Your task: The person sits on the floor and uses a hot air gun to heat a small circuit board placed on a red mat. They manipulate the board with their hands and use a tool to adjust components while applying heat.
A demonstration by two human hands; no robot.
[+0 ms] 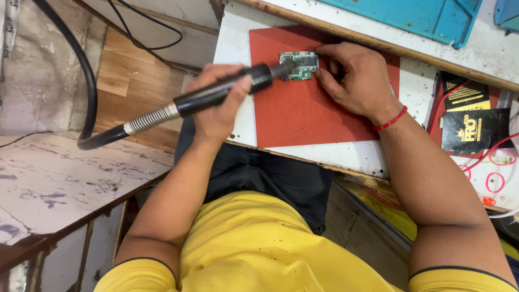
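Hot-air handpiece [216,94] nozzle tip overlaps the circuit board [299,65] — contact or gap can't be told. Board's right edge hidden under right hand [354,78] fingers; components too small. Blue mat [427,16] cut off at top edge.

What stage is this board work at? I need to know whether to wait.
Set up: circuit board lies on the red mat. In hand: left hand aims the hot-air wand at it; right hand steadies its edge. Whether any part has come off is too small to tell.
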